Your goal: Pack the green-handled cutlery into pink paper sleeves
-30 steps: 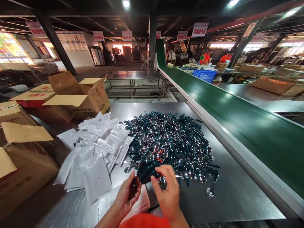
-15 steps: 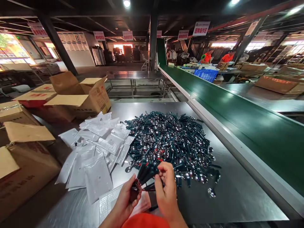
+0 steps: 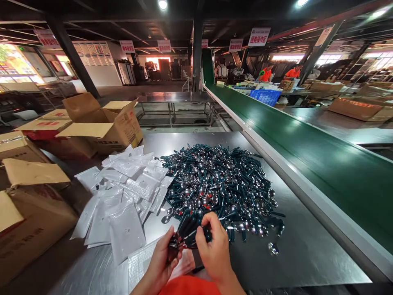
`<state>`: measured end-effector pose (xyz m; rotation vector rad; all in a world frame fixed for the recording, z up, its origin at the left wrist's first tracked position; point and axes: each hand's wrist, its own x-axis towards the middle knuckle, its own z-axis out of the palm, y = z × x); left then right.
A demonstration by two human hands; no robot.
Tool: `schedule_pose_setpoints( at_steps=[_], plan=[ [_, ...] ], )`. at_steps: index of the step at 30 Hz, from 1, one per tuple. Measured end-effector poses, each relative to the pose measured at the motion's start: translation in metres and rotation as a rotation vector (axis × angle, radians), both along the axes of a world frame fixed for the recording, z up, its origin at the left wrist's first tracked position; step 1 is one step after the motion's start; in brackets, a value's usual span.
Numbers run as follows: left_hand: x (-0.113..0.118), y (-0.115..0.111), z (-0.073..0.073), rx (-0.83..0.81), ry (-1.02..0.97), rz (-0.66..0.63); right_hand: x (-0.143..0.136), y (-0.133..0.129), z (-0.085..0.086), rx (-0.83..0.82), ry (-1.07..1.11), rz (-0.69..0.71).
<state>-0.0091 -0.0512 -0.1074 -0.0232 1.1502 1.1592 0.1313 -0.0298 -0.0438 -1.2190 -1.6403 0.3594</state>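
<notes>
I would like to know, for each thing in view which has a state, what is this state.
Left hand: closed around a bunch of spoons
Bunch of spoons: gripped, handles fanning out
Right hand: curled closed at the bunch's handles
Spoon heap: loose, jumbled
White pouches: flat, overlapping
Carton behind the pouches: open, flaps spread
Ceiling light: lit
Conveyor belt: running or stopped, cannot tell

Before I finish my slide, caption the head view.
Left hand gripping dark-handled spoons, right hand pinching a handle, spoon heap beyond.
</notes>
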Motion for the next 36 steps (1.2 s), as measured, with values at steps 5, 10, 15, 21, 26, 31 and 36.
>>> schedule_pose_setpoints(
  at_steps=[5, 10, 15, 21, 26, 31, 36],
  plan=[
    [0.002, 0.001, 0.005, -0.033, -0.034, 0.093, 0.001, -0.001, -0.005, -0.036, 0.039, 0.006],
    [0.002, 0.002, 0.009, -0.059, -0.017, 0.06, 0.001, 0.001, -0.005, -0.025, 0.068, 0.14],
    [0.002, -0.001, 0.002, -0.038, -0.015, 0.043, 0.003, 0.002, -0.004, -0.002, 0.073, 0.166],
    [0.002, -0.002, 0.0, -0.068, -0.022, 0.043, 0.012, 0.002, 0.0, -0.132, -0.06, 0.175],
    [0.001, -0.002, -0.002, -0.029, 0.021, 0.005, 0.014, 0.004, 0.002, -0.201, -0.151, 0.169],
    [0.003, -0.005, -0.008, 0.068, 0.079, -0.101, 0.012, 0.004, -0.004, -0.163, -0.151, 0.065],
    [0.003, -0.004, -0.008, 0.175, 0.182, -0.16, 0.017, 0.004, -0.009, -0.176, -0.134, 0.095]
  ],
)
